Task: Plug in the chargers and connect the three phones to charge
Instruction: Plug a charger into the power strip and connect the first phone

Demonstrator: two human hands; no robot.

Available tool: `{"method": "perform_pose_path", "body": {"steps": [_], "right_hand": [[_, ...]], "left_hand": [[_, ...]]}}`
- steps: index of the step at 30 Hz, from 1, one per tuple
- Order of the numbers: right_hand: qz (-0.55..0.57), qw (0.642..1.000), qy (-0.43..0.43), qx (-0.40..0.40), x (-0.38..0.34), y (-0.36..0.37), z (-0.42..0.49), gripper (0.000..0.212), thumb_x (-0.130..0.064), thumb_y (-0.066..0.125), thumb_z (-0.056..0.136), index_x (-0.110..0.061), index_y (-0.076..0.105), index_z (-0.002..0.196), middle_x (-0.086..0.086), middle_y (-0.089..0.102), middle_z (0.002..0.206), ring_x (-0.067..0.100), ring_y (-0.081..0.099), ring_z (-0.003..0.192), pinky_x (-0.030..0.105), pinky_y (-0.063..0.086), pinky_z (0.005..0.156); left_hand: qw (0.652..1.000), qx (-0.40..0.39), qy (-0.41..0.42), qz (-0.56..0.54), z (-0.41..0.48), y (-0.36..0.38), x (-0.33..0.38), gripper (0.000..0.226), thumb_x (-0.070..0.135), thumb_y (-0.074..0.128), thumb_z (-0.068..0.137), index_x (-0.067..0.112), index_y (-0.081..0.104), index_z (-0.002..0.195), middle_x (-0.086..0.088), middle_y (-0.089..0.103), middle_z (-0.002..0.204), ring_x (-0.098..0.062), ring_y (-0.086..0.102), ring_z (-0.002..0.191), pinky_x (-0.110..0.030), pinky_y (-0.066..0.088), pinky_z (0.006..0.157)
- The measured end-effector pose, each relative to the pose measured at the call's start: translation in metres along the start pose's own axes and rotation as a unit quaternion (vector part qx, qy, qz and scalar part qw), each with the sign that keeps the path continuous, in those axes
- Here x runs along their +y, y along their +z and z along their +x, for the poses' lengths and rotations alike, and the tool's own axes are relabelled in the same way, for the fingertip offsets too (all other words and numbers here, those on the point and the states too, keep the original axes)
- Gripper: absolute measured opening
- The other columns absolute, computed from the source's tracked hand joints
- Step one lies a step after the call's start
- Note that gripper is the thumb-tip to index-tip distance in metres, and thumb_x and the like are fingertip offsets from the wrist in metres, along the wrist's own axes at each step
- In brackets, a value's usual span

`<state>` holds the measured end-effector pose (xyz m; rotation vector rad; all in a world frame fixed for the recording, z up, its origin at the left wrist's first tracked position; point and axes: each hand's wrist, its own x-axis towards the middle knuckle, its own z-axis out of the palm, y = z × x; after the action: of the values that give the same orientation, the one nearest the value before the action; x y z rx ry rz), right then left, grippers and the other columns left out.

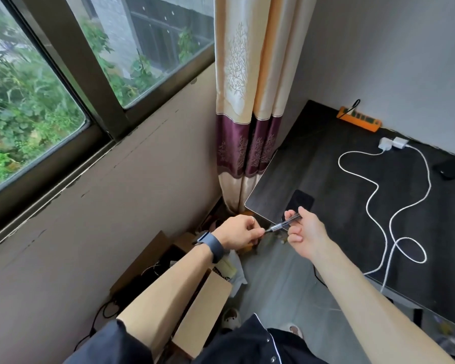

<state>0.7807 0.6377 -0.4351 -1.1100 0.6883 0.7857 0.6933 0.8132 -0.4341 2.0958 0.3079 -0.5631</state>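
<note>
My left hand (pixel 241 232) and my right hand (pixel 306 232) hold a bundled dark braided cable (pixel 284 224) between them, just off the near left corner of the dark table (pixel 326 158). The left pinches its plug end, the right grips the coiled part. A black phone (pixel 300 202) lies on the table right behind my right hand. Another black phone (pixel 453 168) lies at the right edge. Two white chargers (pixel 393 143) sit side by side mid-table, each with a long white cable (pixel 371 195) looping toward the front edge. An orange power strip (pixel 359 119) lies along the wall.
A beige and purple curtain (pixel 247 114) hangs at the table's left corner beside a large window (pixel 50 88). Open cardboard boxes (pixel 195 298) with wires stand on the floor under my left arm. Slippers (pixel 231 319) show on the grey floor.
</note>
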Motion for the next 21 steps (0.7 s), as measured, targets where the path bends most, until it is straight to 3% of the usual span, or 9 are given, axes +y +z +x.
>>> {"method": "perform_pose_path", "body": {"steps": [4,8,10,13,17,21], "right_hand": [[0.010,0.996,-0.080,0.046,-0.012,-0.005,0.005,0.013,-0.019,0.042,0.105,-0.013,0.049,0.095,0.003,0.064,0.086,0.006,0.031,0.035,0.016,0.021,0.030],[-0.121,0.978,-0.167,0.025,-0.010,-0.008,0.002,0.007,-0.020,0.053,0.099,-0.014,0.054,0.098,0.003,0.064,0.084,0.007,0.034,0.043,0.020,0.026,0.035],[-0.180,0.966,-0.186,-0.026,0.000,-0.011,-0.003,0.014,-0.027,0.056,0.097,-0.014,0.061,0.099,0.001,0.065,0.082,0.007,0.037,0.045,0.022,0.031,0.039],[-0.258,0.938,-0.219,-0.070,0.010,-0.018,-0.012,0.019,-0.041,0.059,0.090,-0.027,0.072,0.090,-0.003,0.070,0.081,0.007,0.042,0.050,0.022,0.036,0.044],[-0.317,0.911,-0.252,-0.073,0.016,-0.027,-0.025,0.029,-0.056,0.062,0.082,-0.033,0.076,0.093,-0.002,0.077,0.088,0.008,0.045,0.052,0.021,0.040,0.048],[-0.333,0.903,-0.255,-0.093,0.015,-0.038,-0.031,0.024,-0.048,0.062,0.092,-0.032,0.078,0.098,-0.001,0.078,0.090,0.008,0.043,0.051,0.021,0.039,0.050]], "left_hand": [[0.997,-0.059,-0.044,0.033,-0.005,-0.010,-0.025,0.019,0.035,0.061,0.098,0.021,0.066,0.084,-0.003,0.077,0.093,-0.020,0.069,0.086,-0.040,0.057,0.089],[0.995,-0.055,-0.055,0.056,-0.006,-0.008,-0.038,0.021,0.037,0.064,0.094,0.019,0.073,0.101,-0.001,0.075,0.107,-0.020,0.069,0.099,-0.025,0.054,0.078],[0.996,-0.059,-0.048,0.050,-0.003,-0.006,-0.034,0.023,0.033,0.066,0.093,0.020,0.072,0.111,0.001,0.072,0.114,-0.018,0.067,0.105,-0.026,0.055,0.084],[0.995,0.003,-0.021,-0.099,0.003,-0.009,-0.012,0.023,0.025,0.070,0.092,0.020,0.069,0.115,-0.002,0.072,0.116,-0.016,0.068,0.107,-0.030,0.053,0.097],[0.975,0.066,0.055,-0.204,0.007,-0.022,0.025,0.030,0.031,0.074,0.089,0.031,0.067,0.118,0.009,0.072,0.109,0.006,0.068,0.092,-0.007,0.049,0.075],[0.977,0.037,0.080,-0.193,0.012,-0.016,0.051,0.042,0.024,0.075,0.089,0.020,0.065,0.129,0.001,0.074,0.115,-0.009,0.069,0.105,-0.026,0.052,0.096]]}}
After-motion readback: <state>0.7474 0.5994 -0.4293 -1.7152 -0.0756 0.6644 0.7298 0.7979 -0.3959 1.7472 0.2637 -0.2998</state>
